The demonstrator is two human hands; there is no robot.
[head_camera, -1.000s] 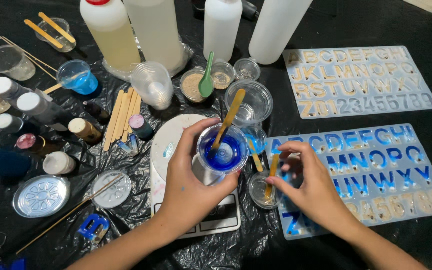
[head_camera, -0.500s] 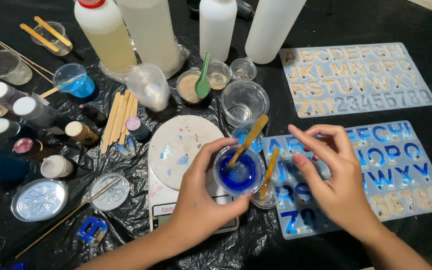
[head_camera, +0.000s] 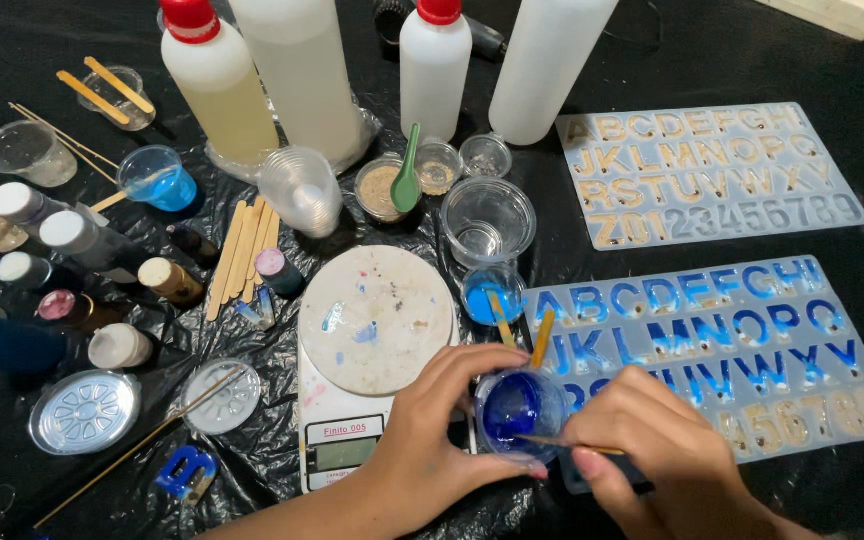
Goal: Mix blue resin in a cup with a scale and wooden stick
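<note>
The left hand [head_camera: 422, 455] is wrapped around a small clear cup [head_camera: 519, 412] of deep blue liquid, thumb low and fingers curled over its far rim, holding it tipped so that its mouth faces the camera and leans toward the right. The cup sits at the near edge of the bench [head_camera: 752, 60], just right of the digital scale [head_camera: 347, 440] and touching the near left corner of the blue-filled letter mould [head_camera: 722, 350]. The right hand [head_camera: 652, 450] is closed narrow, thumb and fingertips pinching a thin wooden stick [head_camera: 552, 442]. The stick's long axis lies almost level, running left to right, with its left tip inside the cup near the lower rim and its right end hidden in the fingers.

Just beyond the cup, a second small cup [head_camera: 493, 293] holds lighter blue liquid with a wooden stirrer [head_camera: 500, 318] leaning in it; another stirrer [head_camera: 543, 338] stands tilted between the two cups. An empty clear cup [head_camera: 488, 218] lies behind these. A second letter mould [head_camera: 712, 175], filled with amber, lies well apart at the far right. The scale's round white plate [head_camera: 376, 318] is flecked with blue spots
</note>
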